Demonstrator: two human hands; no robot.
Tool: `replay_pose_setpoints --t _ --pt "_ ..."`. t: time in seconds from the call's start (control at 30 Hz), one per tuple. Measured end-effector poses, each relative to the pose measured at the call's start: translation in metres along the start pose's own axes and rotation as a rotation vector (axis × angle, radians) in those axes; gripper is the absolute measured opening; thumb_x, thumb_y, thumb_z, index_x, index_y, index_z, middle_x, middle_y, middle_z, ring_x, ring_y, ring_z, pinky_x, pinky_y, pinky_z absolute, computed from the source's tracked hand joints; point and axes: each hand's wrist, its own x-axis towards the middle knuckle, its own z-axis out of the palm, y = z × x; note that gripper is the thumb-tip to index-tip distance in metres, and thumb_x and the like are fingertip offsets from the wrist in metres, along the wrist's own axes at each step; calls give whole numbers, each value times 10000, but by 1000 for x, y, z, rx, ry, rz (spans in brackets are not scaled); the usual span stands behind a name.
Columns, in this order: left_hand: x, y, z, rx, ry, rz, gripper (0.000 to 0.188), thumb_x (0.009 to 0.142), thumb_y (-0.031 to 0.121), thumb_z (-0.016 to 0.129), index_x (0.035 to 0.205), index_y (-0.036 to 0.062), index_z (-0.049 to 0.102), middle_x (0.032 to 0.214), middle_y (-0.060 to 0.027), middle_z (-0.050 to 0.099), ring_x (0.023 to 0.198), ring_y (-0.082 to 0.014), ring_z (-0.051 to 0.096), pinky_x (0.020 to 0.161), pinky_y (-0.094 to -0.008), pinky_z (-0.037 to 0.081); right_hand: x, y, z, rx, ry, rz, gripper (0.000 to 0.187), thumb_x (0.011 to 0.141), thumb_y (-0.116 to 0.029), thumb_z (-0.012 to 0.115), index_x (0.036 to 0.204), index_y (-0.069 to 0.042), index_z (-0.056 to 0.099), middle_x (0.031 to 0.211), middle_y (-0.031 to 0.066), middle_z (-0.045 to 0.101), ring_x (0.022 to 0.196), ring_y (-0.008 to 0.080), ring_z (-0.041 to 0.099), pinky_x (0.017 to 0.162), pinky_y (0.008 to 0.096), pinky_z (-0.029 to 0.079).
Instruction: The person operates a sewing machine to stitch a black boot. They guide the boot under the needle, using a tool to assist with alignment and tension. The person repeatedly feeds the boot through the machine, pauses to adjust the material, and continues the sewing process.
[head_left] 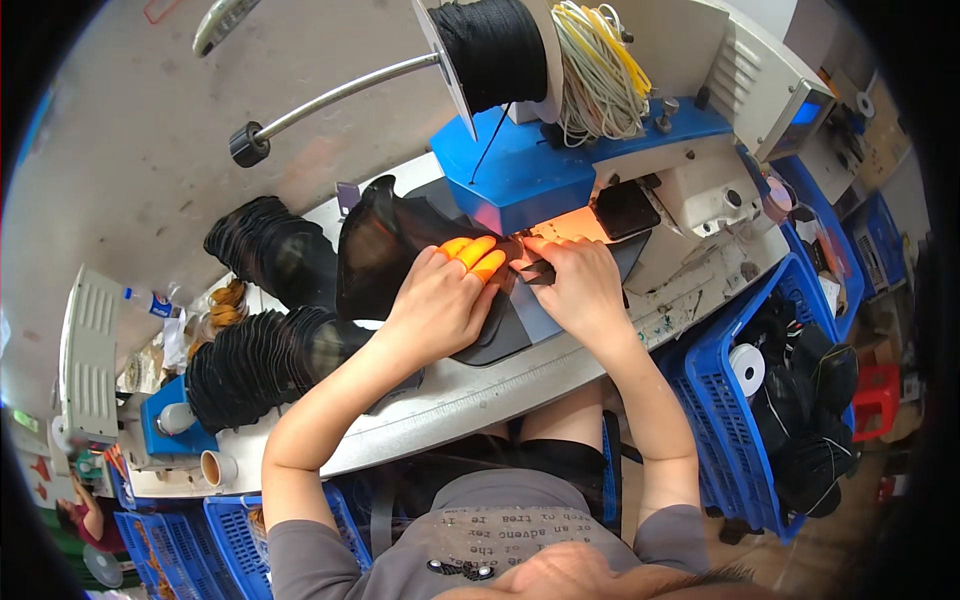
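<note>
My left hand (pixel 437 303), with orange finger covers on several fingers, has its fingers curled onto a black, partly sheer fabric piece (pixel 383 245). Close beside it, my right hand (pixel 583 292) pinches a narrow black strip (pixel 538 272). Both sets of fingertips meet in the lit spot under the blue head of a sewing machine (pixel 520 185); the needle is hidden. A large spool of black cord (pixel 492 55) sits above the head, its cord running down to it.
Two stacks of black shaped pieces (pixel 275 365) line the table's left side, near a paper cup (pixel 217 467). A dark phone-like slab (pixel 627 209) lies right of the head. A blue crate (pixel 715 420) of black goods stands at right. Coiled pale cord (pixel 603 75) hangs behind.
</note>
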Motion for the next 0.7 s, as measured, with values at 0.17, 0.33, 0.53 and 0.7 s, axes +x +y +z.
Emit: replay_pose_setpoints --t 0.17,0.33,0.53,0.7 --pt "3 -8 0 -31 -28 24 325 884 181 608 1176 41 642 1124 -165 649 977 -311 590 886 -402 424 2 -6 -1 8 47 27 270 796 -254 694 993 -72 716 779 110 696 792 294 636 751 420 456" --pt "8 -19 -6 -66 -115 57 355 885 184 596 1208 41 634 1150 -144 645 1064 -308 569 942 -413 397 2 -6 -4 45 94 6 263 843 -312 677 957 -80 726 746 106 691 757 299 634 723 417 452" --pt "9 -29 -7 -38 -138 98 360 893 203 579 1226 80 637 1151 -130 623 1100 -306 548 1006 -431 340 1 -3 -3 66 74 4 230 847 -288 670 941 -87 729 737 104 679 749 305 621 714 410 444" --pt "8 -27 -10 83 -102 108 358 899 245 592 1223 100 640 1095 -120 631 1037 -290 562 1009 -431 331 -5 8 -9 79 193 -78 122 816 -176 711 898 -92 742 643 69 626 638 257 587 643 369 447"
